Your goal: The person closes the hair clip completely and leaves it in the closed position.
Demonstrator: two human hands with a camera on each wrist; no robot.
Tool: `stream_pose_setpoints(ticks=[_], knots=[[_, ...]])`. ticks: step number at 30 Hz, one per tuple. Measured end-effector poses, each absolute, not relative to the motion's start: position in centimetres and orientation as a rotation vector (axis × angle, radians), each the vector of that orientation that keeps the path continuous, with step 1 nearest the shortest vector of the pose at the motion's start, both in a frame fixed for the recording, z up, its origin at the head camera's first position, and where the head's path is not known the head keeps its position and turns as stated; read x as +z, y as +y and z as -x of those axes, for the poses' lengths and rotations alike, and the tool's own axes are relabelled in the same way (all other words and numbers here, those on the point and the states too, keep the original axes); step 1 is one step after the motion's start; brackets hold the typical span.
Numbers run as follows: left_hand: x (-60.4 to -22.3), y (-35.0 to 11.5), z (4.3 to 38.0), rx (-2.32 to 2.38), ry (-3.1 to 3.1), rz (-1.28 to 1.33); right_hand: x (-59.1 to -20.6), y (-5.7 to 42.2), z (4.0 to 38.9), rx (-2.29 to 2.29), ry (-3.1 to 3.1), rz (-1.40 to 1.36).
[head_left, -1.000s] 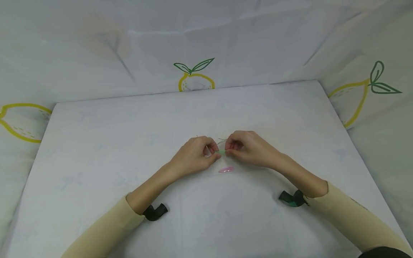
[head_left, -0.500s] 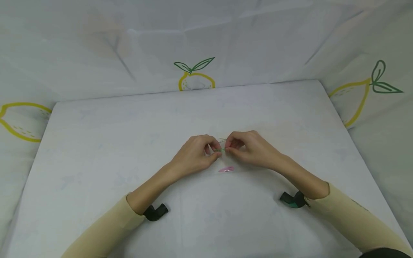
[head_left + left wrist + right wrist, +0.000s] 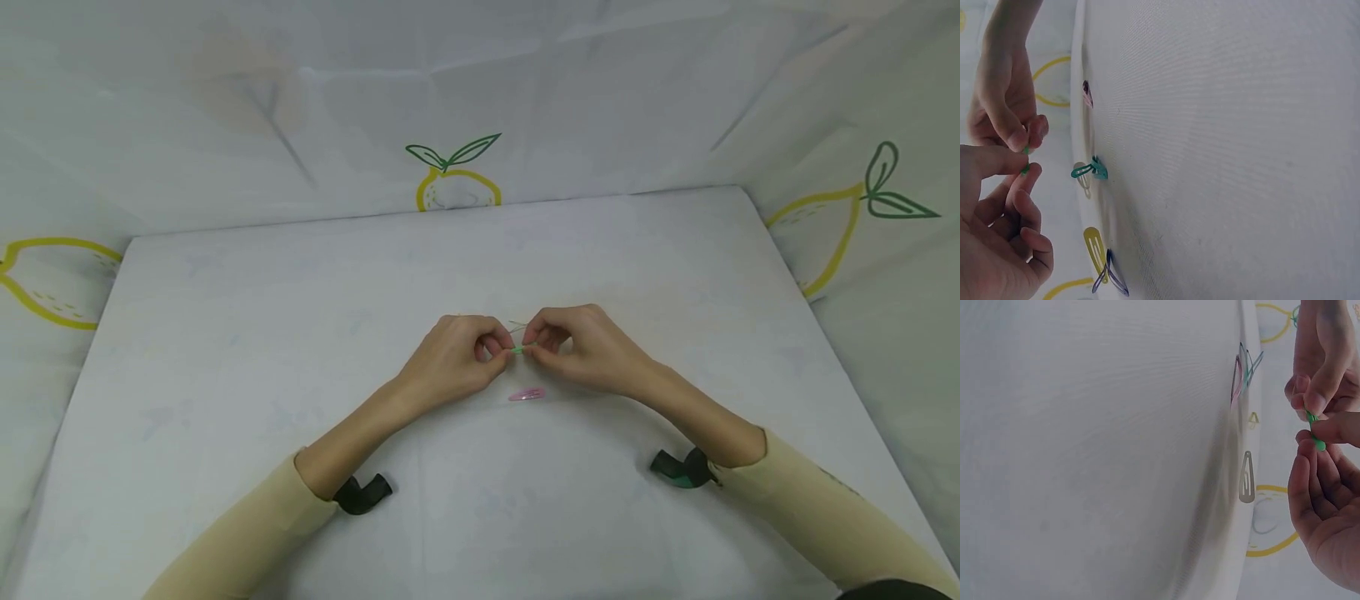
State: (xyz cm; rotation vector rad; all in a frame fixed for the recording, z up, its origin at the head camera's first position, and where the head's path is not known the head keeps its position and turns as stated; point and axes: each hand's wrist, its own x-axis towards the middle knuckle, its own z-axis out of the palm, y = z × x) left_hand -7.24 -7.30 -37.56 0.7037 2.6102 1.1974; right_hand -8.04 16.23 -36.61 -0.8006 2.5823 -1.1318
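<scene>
Between my two hands is a small green hair clip [image 3: 1319,444], mostly covered by the fingertips. My left hand [image 3: 450,358] pinches one end of it between thumb and index finger. The thumb and fingertips of my right hand [image 3: 588,346] pinch the other end, so the hands almost meet. In both wrist views the clip is held up off the table. Just below the hands in the head view, a pink hair clip [image 3: 527,394] lies on the white cloth.
More snap clips lie around the hands: a teal one [image 3: 1099,167], a yellow one [image 3: 1094,246], a purple one [image 3: 1110,276] and a beige-grey one [image 3: 1246,478]. White cloth with lemon drawings [image 3: 457,190] rises behind the table [image 3: 262,417].
The hands have drawn slightly closer together around the green hair clip, and less of it shows between them. The pink clip stays where it was.
</scene>
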Motion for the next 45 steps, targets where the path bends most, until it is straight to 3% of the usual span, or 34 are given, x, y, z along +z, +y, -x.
stream_pose_setpoints(ticks=[45], knots=[[-38.0, -7.7, 7.4, 1.393, 2.508, -0.625, -37.2, 17.0, 8.4, -1.259, 2.512, 0.829]])
